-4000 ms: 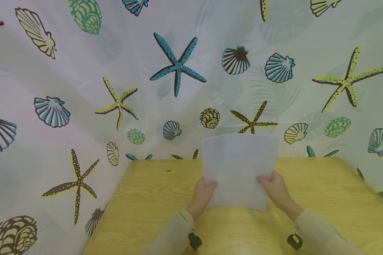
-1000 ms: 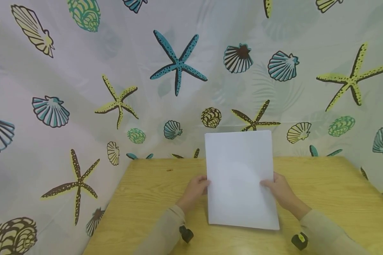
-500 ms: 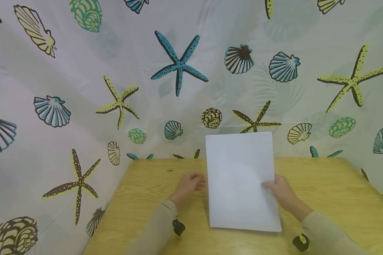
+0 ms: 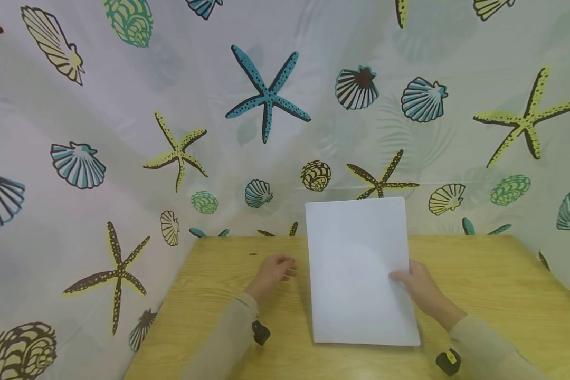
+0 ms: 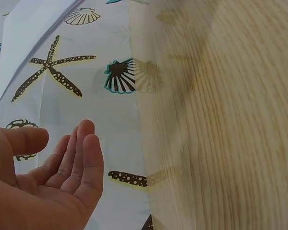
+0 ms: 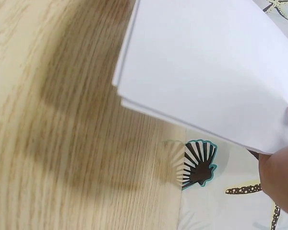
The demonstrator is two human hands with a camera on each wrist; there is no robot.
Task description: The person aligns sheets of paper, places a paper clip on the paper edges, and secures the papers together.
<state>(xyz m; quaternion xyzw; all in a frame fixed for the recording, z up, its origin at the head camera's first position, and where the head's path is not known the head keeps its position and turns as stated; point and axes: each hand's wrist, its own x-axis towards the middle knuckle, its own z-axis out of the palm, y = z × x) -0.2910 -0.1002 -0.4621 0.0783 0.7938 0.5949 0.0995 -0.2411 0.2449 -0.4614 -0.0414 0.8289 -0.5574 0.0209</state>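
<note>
My right hand grips a stack of white paper by its right edge, thumb on the near face. The stack stands nearly upright over the table, its corners slightly staggered in the right wrist view, where part of the right hand shows at the edge. Left of the paper, my left hand is apart from it with nothing in it. Its fingers are relaxed and slightly bent in the left wrist view, palm turned up toward that camera. Near the table's back edge, beyond the left hand, lies a small paper clip.
The wooden table runs back to a white cloth backdrop printed with shells and starfish. Cloth also hangs along both sides. Each wrist bears a dark strapped device, such as the left one.
Earlier both hands held the paper, which then looked shorter and slightly bowed. My left hand has let go and moved left, away from its edge. The right hand keeps its hold.
</note>
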